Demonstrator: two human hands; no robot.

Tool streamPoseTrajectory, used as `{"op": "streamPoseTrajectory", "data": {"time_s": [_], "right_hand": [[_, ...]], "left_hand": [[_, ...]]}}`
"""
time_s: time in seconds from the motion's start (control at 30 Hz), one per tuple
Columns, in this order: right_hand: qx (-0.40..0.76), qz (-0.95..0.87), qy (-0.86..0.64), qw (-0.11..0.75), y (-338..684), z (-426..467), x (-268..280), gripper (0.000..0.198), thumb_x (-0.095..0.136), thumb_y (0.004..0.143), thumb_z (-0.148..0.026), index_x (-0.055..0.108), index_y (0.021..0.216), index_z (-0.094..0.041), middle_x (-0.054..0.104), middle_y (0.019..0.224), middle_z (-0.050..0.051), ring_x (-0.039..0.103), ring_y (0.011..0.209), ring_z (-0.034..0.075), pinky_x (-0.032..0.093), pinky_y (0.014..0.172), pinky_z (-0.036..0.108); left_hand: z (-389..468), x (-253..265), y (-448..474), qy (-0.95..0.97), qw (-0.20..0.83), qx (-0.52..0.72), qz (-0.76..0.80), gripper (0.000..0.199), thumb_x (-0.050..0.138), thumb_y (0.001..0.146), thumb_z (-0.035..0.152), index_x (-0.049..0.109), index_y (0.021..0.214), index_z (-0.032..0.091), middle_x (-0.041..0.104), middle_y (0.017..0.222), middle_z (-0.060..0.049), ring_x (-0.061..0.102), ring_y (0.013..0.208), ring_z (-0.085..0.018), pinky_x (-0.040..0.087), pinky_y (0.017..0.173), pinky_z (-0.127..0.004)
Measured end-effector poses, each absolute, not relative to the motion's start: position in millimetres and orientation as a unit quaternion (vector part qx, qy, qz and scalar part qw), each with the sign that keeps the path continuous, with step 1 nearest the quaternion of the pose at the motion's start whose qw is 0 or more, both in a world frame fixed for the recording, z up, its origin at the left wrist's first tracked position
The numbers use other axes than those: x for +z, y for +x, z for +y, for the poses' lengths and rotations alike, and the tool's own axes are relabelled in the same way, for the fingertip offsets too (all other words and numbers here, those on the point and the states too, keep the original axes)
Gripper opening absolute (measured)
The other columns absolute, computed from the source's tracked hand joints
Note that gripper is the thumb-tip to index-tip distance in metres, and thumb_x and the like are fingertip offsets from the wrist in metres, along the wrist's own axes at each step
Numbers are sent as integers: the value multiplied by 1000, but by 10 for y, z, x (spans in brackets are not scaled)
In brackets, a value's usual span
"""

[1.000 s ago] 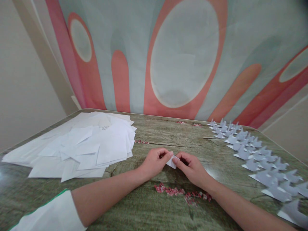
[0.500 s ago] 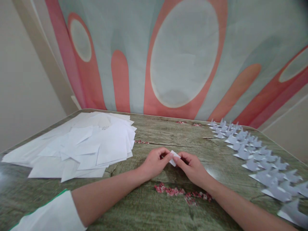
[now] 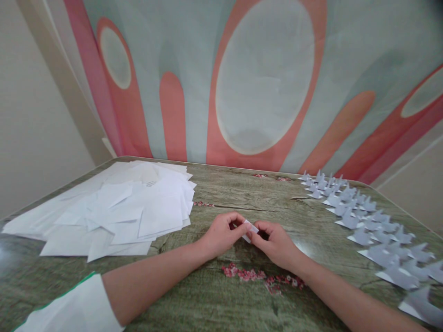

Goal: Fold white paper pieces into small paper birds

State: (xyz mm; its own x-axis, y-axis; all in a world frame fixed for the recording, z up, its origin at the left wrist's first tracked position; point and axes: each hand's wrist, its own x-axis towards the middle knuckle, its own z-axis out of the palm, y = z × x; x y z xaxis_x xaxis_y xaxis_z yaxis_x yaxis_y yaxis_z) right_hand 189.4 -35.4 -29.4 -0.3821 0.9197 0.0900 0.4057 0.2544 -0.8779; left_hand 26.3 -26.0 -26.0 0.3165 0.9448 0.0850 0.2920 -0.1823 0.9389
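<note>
A small piece of folded white paper (image 3: 254,228) is pinched between my two hands, just above the middle of the table. My left hand (image 3: 224,233) grips its left side with thumb and index finger, and my right hand (image 3: 275,242) holds the right side the same way. Both thumbs press on the near face, nearly meeting. The fingers hide much of the paper, so its exact folded shape cannot be made out.
A spread pile of white paper sheets (image 3: 162,207) covers the left of the table. Rows of folded white paper birds (image 3: 362,235) stand along the right side. The wood-patterned table (image 3: 207,295) bears pink flower prints and meets a patterned wall hanging (image 3: 266,78) at the back.
The thumbs and fingers have shifted slightly on the folded paper, and less of it shows between them. The sheets and the paper birds have stayed where they were.
</note>
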Motion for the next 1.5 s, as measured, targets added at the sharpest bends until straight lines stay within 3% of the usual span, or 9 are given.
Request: {"op": "streamPoseTrajectory", "data": {"time_s": [0.37,0.6,0.73,0.83,1.17,1.5], "right_hand": [[382,-753,-455,283,1883,-387,-275,28,48,81,-32,60,62,-14,57,56,0,47,53,11,34,50,22],[365,-768,-441,288,1923,-379,-230,25,48,83,-33,56,66,-16,54,58,-1,47,55,11,35,51,22],[306,-761,-428,379,2002,-339,-216,12,47,83,-25,55,88,-18,57,76,1,52,70,14,42,64,25],[254,-776,-389,426,2029,-314,-237,22,47,80,-14,52,101,-19,56,88,4,53,78,15,43,74,28],[75,-844,-330,417,2053,-280,-348,23,51,79,-12,65,92,-26,59,83,3,55,78,15,46,68,28],[-64,-867,-292,399,2100,-269,-321,23,56,79,-12,65,96,-24,64,81,4,55,73,13,41,66,28]], "left_hand": [[-221,-279,248,620,498,423,434,25,55,77,35,58,70,11,55,64,0,48,59,-10,38,57,-20],[-199,-288,239,604,506,442,429,25,54,78,35,60,73,11,57,66,-1,49,62,-11,39,60,-21],[-199,-262,236,606,510,431,432,26,53,78,36,62,74,11,59,67,-1,51,62,-11,40,60,-21],[-213,-243,237,619,505,415,434,26,53,79,35,64,76,11,61,69,-2,52,64,-12,40,61,-20],[-234,-252,235,667,456,391,440,26,47,83,30,67,85,12,65,79,-3,55,72,-14,41,66,-21],[-240,-266,249,656,483,383,436,30,46,83,34,66,88,12,59,68,-1,49,58,-10,38,54,-19]]}}
